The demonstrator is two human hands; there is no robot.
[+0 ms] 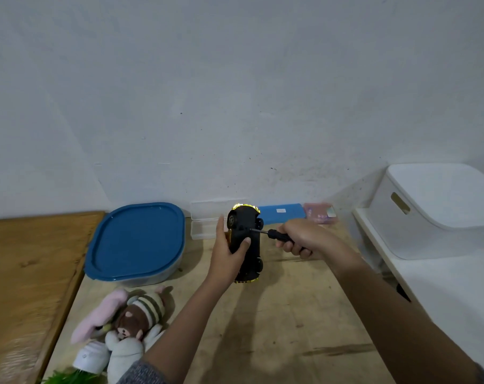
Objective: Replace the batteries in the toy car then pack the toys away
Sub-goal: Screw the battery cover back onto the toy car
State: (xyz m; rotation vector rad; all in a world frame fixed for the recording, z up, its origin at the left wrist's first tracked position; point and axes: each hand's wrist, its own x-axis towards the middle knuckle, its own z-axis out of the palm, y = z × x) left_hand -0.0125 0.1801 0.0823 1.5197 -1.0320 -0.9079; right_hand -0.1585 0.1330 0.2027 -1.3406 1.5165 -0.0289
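Unscrewing the toy car (245, 239)
The left hand (229, 253) is gripping its middle, and it is looking hard, light, maybe slippery. The right hand (304, 239) is squeezing a screwdriver (277, 235) touching it.

The toy car (253, 256) — gold body, black underside — stands on end, underside facing right, gripped by the left hand (226, 259); the screwdriver (279, 235) in the right hand (306, 239) touches it. Plush toys (132, 320) lie heaped near-left on the table (290, 317).
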